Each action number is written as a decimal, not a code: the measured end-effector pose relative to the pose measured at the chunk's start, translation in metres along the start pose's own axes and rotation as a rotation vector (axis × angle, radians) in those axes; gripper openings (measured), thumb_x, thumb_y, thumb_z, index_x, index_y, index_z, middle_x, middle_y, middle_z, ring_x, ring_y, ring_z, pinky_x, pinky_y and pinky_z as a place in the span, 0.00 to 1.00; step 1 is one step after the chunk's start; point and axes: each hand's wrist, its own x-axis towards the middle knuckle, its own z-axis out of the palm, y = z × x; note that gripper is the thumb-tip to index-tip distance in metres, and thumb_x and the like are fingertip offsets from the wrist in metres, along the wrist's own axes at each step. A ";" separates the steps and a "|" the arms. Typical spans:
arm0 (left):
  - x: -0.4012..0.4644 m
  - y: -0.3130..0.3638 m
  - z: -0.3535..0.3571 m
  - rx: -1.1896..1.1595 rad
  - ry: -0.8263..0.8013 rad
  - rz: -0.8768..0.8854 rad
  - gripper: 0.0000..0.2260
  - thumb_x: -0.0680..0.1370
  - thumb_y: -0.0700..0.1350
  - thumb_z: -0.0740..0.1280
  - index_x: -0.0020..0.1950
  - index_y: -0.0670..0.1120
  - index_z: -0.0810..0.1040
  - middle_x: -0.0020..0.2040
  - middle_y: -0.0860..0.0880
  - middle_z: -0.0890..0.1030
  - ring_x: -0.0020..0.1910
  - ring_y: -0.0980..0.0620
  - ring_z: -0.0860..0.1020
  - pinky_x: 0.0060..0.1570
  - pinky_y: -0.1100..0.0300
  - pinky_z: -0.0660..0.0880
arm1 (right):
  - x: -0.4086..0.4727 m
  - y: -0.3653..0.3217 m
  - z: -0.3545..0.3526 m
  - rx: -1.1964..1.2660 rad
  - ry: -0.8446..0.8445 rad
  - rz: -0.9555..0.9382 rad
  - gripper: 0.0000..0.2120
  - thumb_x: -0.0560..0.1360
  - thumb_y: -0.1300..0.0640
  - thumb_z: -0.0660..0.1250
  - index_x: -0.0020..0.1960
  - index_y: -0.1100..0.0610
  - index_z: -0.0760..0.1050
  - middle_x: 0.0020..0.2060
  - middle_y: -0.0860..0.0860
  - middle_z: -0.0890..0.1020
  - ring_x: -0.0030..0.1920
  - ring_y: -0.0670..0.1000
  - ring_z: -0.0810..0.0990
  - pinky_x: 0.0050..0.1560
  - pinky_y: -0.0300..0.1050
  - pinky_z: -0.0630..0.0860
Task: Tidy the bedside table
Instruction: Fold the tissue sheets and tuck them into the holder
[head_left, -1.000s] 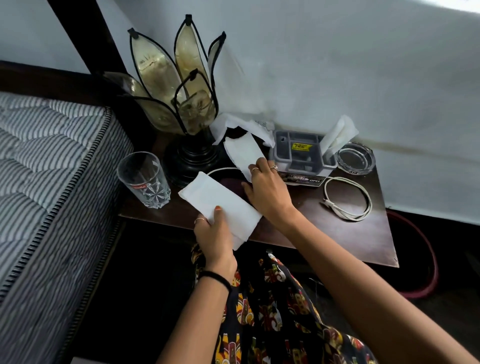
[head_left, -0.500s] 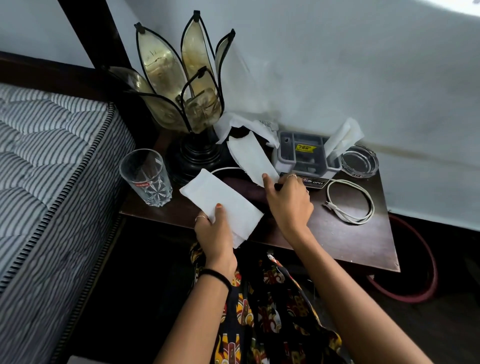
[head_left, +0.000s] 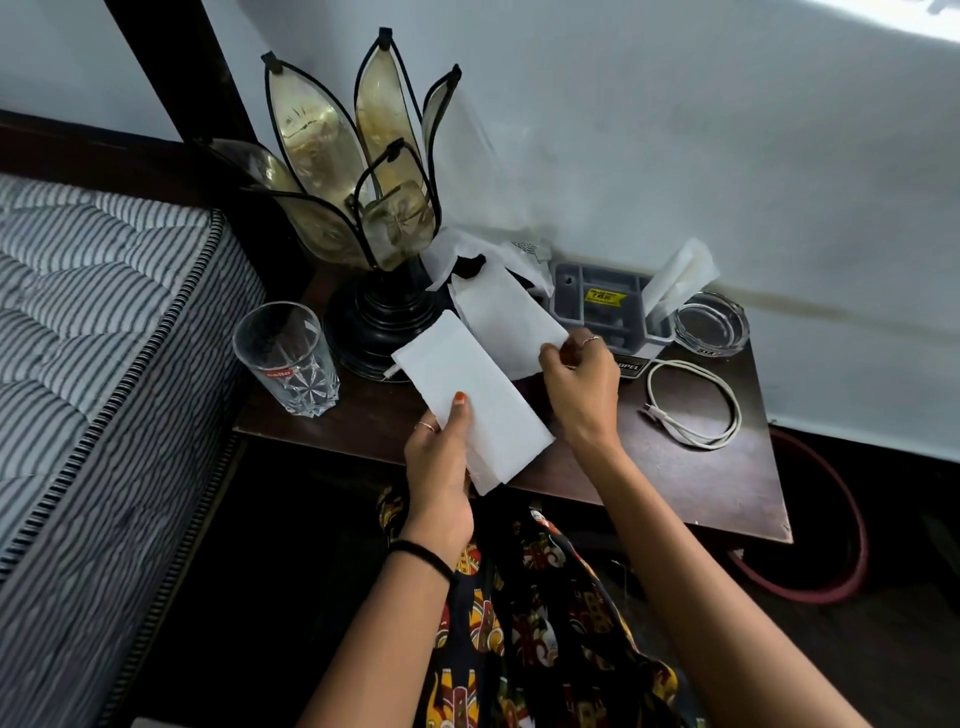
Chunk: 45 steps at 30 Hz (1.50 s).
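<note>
Left hand (head_left: 439, 467) grips one folded tissue (head_left: 475, 400); right hand (head_left: 582, 387) pinches another tissue (head_left: 504, 317) just behind.

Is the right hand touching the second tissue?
Touching. Head view: right hand pinches the second tissue's near corner between thumb and fingers.

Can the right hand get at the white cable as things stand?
Probably yes. The cable lies coiled in the open on the table, just right of the right hand, nothing between them. But that hand is pinching a tissue, so it isn't free.
</note>
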 end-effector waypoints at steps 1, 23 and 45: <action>0.000 0.001 0.000 -0.029 -0.020 -0.023 0.03 0.76 0.46 0.68 0.47 0.49 0.81 0.43 0.51 0.86 0.44 0.52 0.84 0.42 0.54 0.80 | -0.002 0.000 -0.003 0.100 -0.003 0.026 0.10 0.70 0.60 0.63 0.33 0.53 0.66 0.30 0.49 0.74 0.31 0.44 0.70 0.32 0.34 0.65; -0.008 0.009 -0.001 -0.181 -0.157 -0.182 0.19 0.71 0.49 0.70 0.61 0.46 0.77 0.56 0.42 0.80 0.53 0.43 0.79 0.41 0.50 0.80 | -0.083 0.016 -0.020 0.900 -0.268 0.334 0.08 0.74 0.70 0.65 0.45 0.58 0.72 0.38 0.50 0.84 0.41 0.48 0.83 0.40 0.42 0.82; -0.004 0.003 -0.005 0.238 0.047 0.449 0.33 0.74 0.31 0.63 0.70 0.62 0.62 0.69 0.53 0.70 0.65 0.56 0.72 0.63 0.56 0.72 | 0.054 -0.044 0.050 -0.589 -0.555 0.039 0.10 0.67 0.68 0.55 0.41 0.64 0.74 0.41 0.60 0.78 0.32 0.59 0.77 0.29 0.45 0.76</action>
